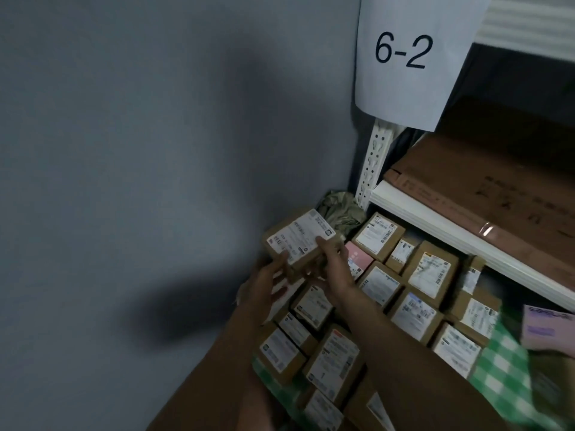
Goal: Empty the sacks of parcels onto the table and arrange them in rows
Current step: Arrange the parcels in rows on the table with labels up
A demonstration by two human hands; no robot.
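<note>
The green-checked table [504, 371] carries labelled cardboard parcels [417, 315], packed in touching rows to the right of and below the hands [331, 270].

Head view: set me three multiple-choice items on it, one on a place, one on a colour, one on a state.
1. The 6-2 sign hangs:
A on a door
B at the shelf's corner post
C on the floor

2. The cloth under the rows of parcels is:
A green-and-white check
B plain red
C black

3. The held parcel is:
A lying in a row
B inside a sack
C gripped by the left hand and right hand above the rows

Key:
1 B, the sheet covers the post's top.
2 A, checks show at lower right.
3 C, a thumb of each hand lies on its label.
</note>
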